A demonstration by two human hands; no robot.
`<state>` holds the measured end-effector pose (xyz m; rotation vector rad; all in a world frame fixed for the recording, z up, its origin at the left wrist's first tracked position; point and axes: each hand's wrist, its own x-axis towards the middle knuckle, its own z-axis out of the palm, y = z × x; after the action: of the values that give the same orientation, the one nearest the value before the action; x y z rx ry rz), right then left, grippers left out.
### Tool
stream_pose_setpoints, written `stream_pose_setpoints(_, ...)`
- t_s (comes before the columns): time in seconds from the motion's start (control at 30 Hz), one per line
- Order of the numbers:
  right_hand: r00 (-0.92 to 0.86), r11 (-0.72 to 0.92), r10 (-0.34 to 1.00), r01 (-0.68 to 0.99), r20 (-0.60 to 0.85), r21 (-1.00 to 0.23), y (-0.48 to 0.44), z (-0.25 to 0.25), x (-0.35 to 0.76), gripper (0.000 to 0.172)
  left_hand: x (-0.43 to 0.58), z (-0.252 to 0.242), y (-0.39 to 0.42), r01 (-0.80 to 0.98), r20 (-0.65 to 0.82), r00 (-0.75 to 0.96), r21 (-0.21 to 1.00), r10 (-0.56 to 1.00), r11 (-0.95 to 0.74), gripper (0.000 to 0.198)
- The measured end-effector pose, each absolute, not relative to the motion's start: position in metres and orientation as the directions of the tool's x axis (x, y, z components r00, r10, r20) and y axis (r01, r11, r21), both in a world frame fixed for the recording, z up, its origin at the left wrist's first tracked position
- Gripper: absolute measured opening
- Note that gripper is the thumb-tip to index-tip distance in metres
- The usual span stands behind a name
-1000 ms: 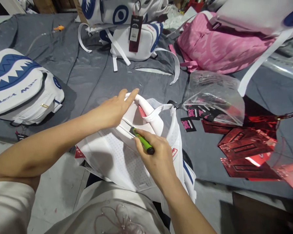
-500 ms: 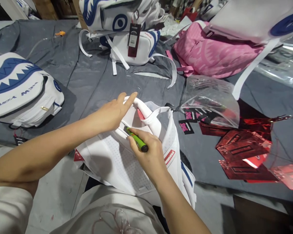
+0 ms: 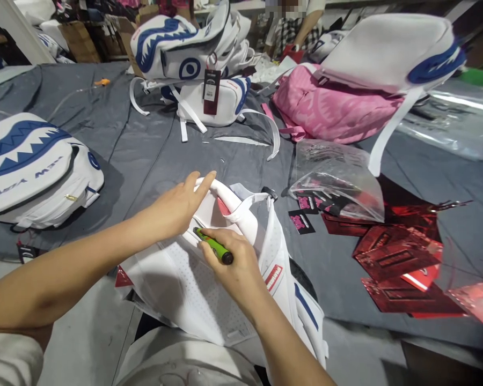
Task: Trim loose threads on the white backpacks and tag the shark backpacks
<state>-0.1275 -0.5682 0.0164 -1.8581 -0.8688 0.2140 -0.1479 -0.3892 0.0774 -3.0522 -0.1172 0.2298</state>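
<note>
A white backpack (image 3: 221, 300) leans against my lap and the table edge, its perforated back panel and straps facing up. My left hand (image 3: 179, 206) grips its top edge near the padded strap, the fingers hooked over the far side and partly hidden. Closed in my right hand (image 3: 235, 257) is a green pen-like tool (image 3: 213, 246) with a black end. Its tip points into the fold by the top of the bag, close to my left hand; whether it touches the fabric I cannot tell.
White-and-blue backpacks (image 3: 36, 166) lie at the left and stand stacked (image 3: 181, 48) at the back. A pink backpack (image 3: 334, 107) sits under a white one (image 3: 382, 53). A clear bag (image 3: 338, 171), black cards (image 3: 301, 221) and red foil tags (image 3: 398, 252) lie at the right. A person works behind.
My view has tilted up a little, so everything sits lower in the picture and more of the background shows. Both hands keep their places on the backpack.
</note>
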Motion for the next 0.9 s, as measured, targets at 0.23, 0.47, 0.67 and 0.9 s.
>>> stream_pose_setpoints(0.23, 0.730, -0.224, 0.647, 0.459, 0.221, -0.859, -0.571, 0.015, -0.127, 0.022, -0.150, 0.073, -0.387, 0.051, -0.104, 0.993, -0.060, 0.057, -0.997, 0.091)
stream_pose_setpoints(0.47, 0.729, -0.167, 0.640, 0.440, 0.243, -0.882, -0.560, 0.017, -0.128, 0.019, -0.149, 0.075, -0.389, 0.078, -0.134, 0.987, -0.070, 0.087, -0.994, 0.092)
stream_pose_setpoints(0.67, 0.706, -0.157, 0.622, 0.536, 0.338, -0.829, -0.553, 0.015, -0.126, 0.022, -0.150, 0.078, -0.391, 0.085, -0.141, 0.986, -0.020, 0.087, -0.996, 0.098)
stream_pose_setpoints(0.9, 0.708, -0.114, 0.579, 0.561, 0.404, -0.820, -0.551, 0.010, -0.125, 0.024, -0.152, 0.078, -0.390, 0.078, -0.129, 0.989, -0.006, 0.078, -0.997, 0.108)
